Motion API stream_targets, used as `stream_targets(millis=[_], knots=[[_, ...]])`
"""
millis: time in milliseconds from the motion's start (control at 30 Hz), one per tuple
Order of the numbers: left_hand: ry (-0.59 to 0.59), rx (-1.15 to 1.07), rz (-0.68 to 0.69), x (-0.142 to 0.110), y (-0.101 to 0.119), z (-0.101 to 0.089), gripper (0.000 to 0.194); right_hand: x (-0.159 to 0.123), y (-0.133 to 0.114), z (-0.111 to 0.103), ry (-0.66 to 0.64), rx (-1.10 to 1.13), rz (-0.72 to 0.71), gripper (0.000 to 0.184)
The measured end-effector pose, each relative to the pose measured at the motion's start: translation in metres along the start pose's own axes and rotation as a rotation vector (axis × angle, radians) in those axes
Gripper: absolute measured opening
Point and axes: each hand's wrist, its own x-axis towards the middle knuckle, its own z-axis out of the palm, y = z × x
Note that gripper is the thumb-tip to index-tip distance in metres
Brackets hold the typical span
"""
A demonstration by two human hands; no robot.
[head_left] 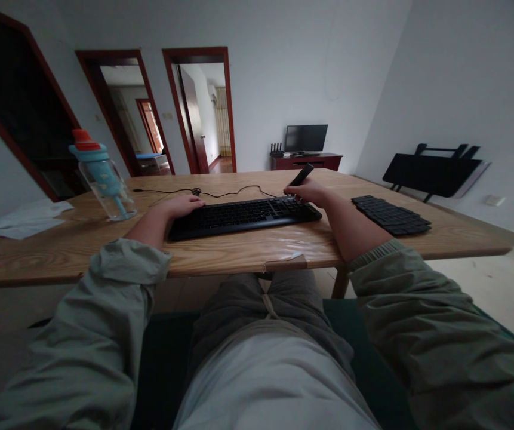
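Note:
A black keyboard point(243, 216) lies on the wooden table in front of me, its cable running off behind it. My left hand point(179, 206) grips the keyboard at its back left corner, fingers over the edge. At the right rear end of the keyboard, my right hand point(307, 192) is closed around a black stick-like tool point(301, 175) that points up and to the right. The tool's lower end is hidden by the hand and cannot be made out.
A clear bottle with a blue and red lid point(107, 179) stands at the left, near a crumpled white sheet point(28, 220). The black cable point(230, 194) lies behind the keyboard. Dark flat pieces point(391, 215) lie right of my forearm. The wooden table's point(221, 263) front edge is close to me.

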Motion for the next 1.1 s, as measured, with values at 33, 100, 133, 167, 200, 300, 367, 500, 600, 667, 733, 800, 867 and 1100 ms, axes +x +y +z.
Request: stream_targets(millis=[33, 100, 133, 167, 200, 300, 367, 500, 600, 667, 733, 800, 867, 1100], knots=[[0.001, -0.002, -0.003, 0.000, 0.000, 0.000, 0.046, 0.000, 0.000, 0.001, 0.003, 0.004, -0.004, 0.013], [0.010, -0.006, 0.002, 0.001, -0.003, 0.001, 0.047, 0.001, 0.000, 0.002, 0.008, 0.007, -0.019, 0.012], [0.014, -0.009, 0.007, 0.003, -0.006, 0.002, 0.048, 0.001, 0.000, 0.002, 0.006, 0.000, -0.029, 0.012], [0.014, -0.013, 0.012, 0.004, -0.009, 0.003, 0.049, 0.001, -0.001, 0.003, 0.001, -0.016, -0.041, 0.012], [0.011, -0.019, 0.017, 0.006, -0.012, 0.004, 0.049, 0.000, -0.002, 0.003, -0.005, -0.038, -0.050, 0.012], [0.004, -0.035, 0.028, 0.011, -0.020, 0.007, 0.051, -0.003, -0.007, 0.004, -0.002, -0.117, -0.067, 0.014], [0.014, -0.047, 0.034, 0.012, -0.022, 0.008, 0.051, -0.004, -0.009, 0.004, 0.014, -0.152, -0.076, 0.015], [0.032, -0.063, 0.045, 0.012, -0.023, 0.008, 0.049, -0.002, -0.007, 0.005, 0.018, -0.179, -0.109, 0.014], [0.023, -0.066, 0.034, 0.012, -0.021, 0.007, 0.047, 0.002, -0.004, 0.006, 0.001, -0.191, -0.161, 0.019], [0.012, -0.074, 0.010, 0.012, -0.020, 0.006, 0.047, 0.002, -0.004, 0.006, -0.010, -0.190, -0.173, 0.022], [0.004, -0.078, -0.008, 0.012, -0.018, 0.006, 0.047, 0.001, -0.006, 0.006, -0.017, -0.172, -0.148, 0.021], [0.003, -0.064, -0.011, 0.010, -0.016, 0.006, 0.048, -0.001, -0.007, 0.006, -0.027, -0.133, -0.083, 0.016], [0.007, -0.045, -0.010, 0.009, -0.014, 0.005, 0.047, -0.002, -0.007, 0.007, -0.040, -0.071, -0.005, 0.013], [0.009, -0.053, 0.005, 0.007, -0.013, 0.005, 0.048, 0.003, 0.003, 0.006, -0.089, 0.133, 0.103, 0.019]])
